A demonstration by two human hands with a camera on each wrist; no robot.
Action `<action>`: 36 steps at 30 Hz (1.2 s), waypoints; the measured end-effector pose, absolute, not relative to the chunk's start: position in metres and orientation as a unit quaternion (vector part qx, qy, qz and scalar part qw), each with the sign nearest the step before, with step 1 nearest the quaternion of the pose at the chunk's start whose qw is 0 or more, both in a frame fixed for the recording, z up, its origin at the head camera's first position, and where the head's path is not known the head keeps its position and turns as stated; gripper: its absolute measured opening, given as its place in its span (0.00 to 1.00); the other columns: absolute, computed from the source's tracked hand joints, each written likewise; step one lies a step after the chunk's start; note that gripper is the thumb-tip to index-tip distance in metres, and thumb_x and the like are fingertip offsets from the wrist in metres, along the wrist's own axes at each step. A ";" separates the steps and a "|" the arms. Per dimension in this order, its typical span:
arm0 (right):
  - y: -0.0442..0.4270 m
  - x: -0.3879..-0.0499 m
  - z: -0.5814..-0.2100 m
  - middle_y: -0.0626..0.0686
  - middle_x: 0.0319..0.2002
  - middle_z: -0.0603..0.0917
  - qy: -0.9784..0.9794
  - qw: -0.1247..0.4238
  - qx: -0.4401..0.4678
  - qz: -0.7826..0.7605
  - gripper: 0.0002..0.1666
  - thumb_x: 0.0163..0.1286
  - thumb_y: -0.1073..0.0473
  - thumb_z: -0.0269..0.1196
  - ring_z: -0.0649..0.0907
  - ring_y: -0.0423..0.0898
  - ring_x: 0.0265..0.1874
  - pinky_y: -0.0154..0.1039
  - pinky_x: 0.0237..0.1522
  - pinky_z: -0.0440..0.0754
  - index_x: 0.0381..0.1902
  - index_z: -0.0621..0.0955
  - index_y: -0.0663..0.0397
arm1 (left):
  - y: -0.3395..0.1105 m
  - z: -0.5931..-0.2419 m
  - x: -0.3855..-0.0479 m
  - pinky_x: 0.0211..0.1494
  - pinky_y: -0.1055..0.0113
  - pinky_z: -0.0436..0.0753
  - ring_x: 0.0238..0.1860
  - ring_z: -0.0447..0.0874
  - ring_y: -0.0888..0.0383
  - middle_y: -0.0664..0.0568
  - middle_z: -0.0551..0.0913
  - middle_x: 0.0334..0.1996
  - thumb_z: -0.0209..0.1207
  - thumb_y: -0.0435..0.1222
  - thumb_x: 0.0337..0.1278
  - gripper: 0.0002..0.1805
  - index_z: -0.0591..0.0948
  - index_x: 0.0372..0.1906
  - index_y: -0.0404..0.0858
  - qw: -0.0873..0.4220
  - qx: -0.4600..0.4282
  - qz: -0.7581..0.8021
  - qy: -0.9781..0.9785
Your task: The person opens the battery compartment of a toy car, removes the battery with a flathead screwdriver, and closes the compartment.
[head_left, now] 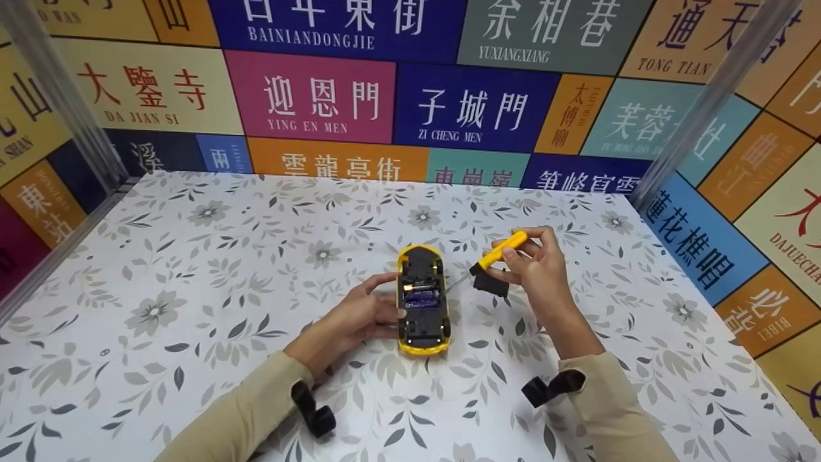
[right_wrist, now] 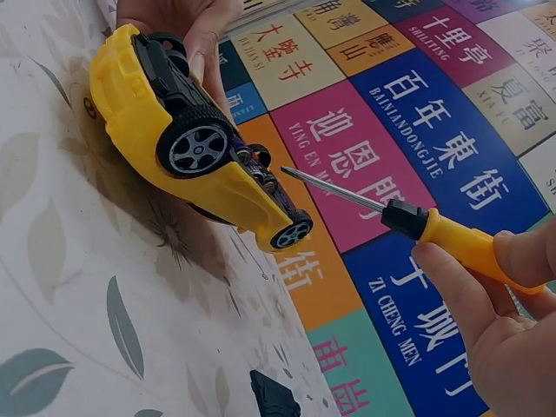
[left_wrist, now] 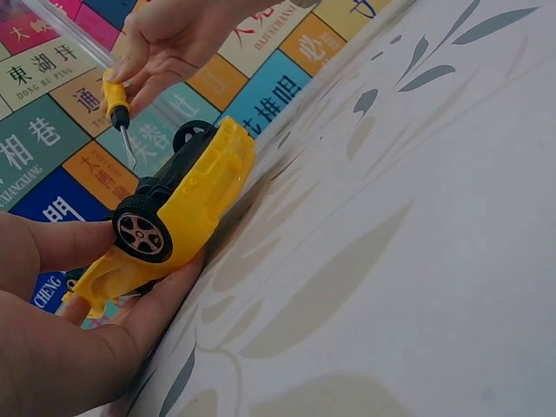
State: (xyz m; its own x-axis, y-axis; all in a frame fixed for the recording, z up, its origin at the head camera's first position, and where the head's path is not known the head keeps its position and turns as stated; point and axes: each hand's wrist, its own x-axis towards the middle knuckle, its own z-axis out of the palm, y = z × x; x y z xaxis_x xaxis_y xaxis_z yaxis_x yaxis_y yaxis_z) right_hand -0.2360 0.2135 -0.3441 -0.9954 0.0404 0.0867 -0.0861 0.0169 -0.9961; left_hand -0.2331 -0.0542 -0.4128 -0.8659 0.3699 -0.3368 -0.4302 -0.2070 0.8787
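A yellow toy car [head_left: 403, 333] lies upside down, its black underside facing up and its battery compartment uncovered. Purple batteries [head_left: 421, 299] show inside the compartment. My left hand [head_left: 360, 310] grips the car from its left side, thumb and fingers along the body in the left wrist view. Off to the car's right, my right hand [head_left: 542, 269] holds a screwdriver [head_left: 507, 249] by its yellow handle. The screwdriver's metal tip [right_wrist: 300, 175] points at the compartment, a little apart from it in the right wrist view. A small black cover [head_left: 492, 284] lies on the table below the right hand.
The table [head_left: 211, 256] wears a white cloth with grey leaves and flowers. Colourful sign panels [head_left: 311, 99] stand behind it, and transparent posts [head_left: 699, 96] rise at the back corners. Black straps [head_left: 313, 410] hang from both sleeves.
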 end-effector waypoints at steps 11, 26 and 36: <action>0.227 -0.239 -0.339 0.65 0.60 0.75 -0.690 0.059 0.005 0.721 0.17 0.78 0.70 0.49 0.84 0.44 0.53 0.42 0.51 0.88 0.60 0.62 0.58 | -0.054 -0.411 -0.232 0.51 0.50 0.88 0.42 0.88 0.50 0.34 0.79 0.61 0.57 0.19 0.54 0.44 0.60 0.75 0.46 0.259 -0.026 0.774 0.577; 0.257 -0.240 -0.327 0.50 0.54 0.74 -0.626 0.043 -0.045 0.778 0.14 0.78 0.63 0.53 0.83 0.45 0.53 0.38 0.52 0.87 0.55 0.64 0.45 | -0.053 -0.413 -0.233 0.51 0.50 0.89 0.41 0.89 0.50 0.36 0.80 0.61 0.58 0.19 0.54 0.44 0.61 0.75 0.47 0.258 -0.026 0.771 0.581; 0.275 -0.241 -0.321 0.51 0.53 0.73 -0.595 0.067 -0.055 0.799 0.15 0.75 0.64 0.57 0.83 0.43 0.48 0.36 0.48 0.89 0.54 0.68 0.45 | -0.054 -0.412 -0.233 0.50 0.50 0.89 0.42 0.90 0.48 0.35 0.80 0.61 0.60 0.20 0.53 0.45 0.60 0.76 0.48 0.259 -0.032 0.769 0.583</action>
